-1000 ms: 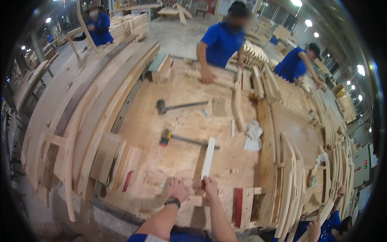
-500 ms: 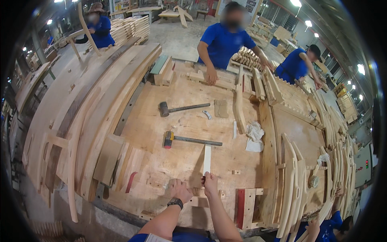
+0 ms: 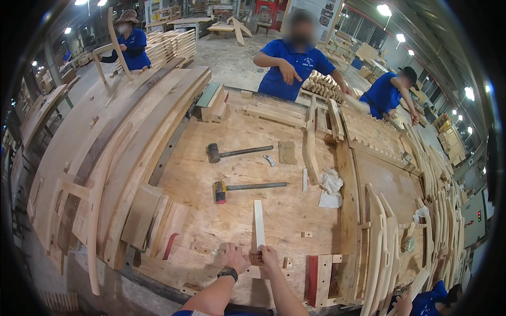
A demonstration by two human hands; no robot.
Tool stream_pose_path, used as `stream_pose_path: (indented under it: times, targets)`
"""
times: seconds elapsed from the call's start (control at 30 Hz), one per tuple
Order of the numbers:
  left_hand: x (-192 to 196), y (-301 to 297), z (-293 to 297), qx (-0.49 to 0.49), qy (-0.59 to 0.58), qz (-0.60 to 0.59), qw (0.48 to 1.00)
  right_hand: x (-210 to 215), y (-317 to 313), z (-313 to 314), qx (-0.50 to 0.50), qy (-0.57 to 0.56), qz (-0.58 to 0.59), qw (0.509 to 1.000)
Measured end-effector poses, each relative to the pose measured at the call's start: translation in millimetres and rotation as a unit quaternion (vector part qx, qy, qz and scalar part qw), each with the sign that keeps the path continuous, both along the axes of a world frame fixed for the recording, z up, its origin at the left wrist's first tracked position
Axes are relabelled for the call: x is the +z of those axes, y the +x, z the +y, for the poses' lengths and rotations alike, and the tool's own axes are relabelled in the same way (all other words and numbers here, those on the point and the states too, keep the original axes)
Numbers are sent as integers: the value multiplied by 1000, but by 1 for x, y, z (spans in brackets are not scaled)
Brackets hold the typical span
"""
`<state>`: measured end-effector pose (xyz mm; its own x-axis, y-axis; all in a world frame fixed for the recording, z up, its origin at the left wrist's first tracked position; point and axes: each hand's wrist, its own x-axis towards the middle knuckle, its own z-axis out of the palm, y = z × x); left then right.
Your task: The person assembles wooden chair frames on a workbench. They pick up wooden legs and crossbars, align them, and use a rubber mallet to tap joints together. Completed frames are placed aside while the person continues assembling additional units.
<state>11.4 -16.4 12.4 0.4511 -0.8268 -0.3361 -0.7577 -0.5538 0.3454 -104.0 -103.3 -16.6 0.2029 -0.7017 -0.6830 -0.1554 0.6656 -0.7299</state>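
My right hand (image 3: pixel 268 258) is closed around the lower end of a flat, pale strip (image 3: pixel 259 221). The strip points away from me over the plywood bench top (image 3: pixel 211 176), its far end short of a mallet handle. Just to the left, my left hand (image 3: pixel 234 258), with a dark watch at its wrist, lies low near the bench's front edge, fingers stretched forward. Beyond the strip is a black-and-yellow mallet (image 3: pixel 220 192) with a reddish face. A second, dark mallet (image 3: pixel 213 152) lies farther off.
Wooden blocks with a red strip (image 3: pixel 313 279) stand at the near right. A crumpled white cloth (image 3: pixel 331 188) and a brown sanding pad (image 3: pixel 286 152) lie on the bench. Curved wooden parts (image 3: pixel 387 242) line the right side. A person in blue (image 3: pixel 295 68) stands across the bench.
My right hand has drawn the strip toward me and slightly left, off the mallet handle. The person opposite has lifted a hand from the wooden piece.
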Motion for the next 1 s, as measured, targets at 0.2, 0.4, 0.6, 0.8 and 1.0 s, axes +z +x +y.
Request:
stream_pose_path:
  times: [0.2,0.4,0.6,0.8,1.0]
  targets:
    - [1,4,0,-9,10,8,1000,22,13,-13,7,-81,-19,996]
    - [-3,4,5,0,-15,-28,999,62,45,-93,-15,-249,-9,968]
    - [-6,-4,2,-5,-58,-21,998,93,64,-186,-120,-223,79,964]
    - [-13,3,9,13,-73,-49,996,77,60,-144,-150,-165,80,971]
    - [-2,-2,1,-5,-17,-10,1000,69,24,-120,-199,-140,36,969]
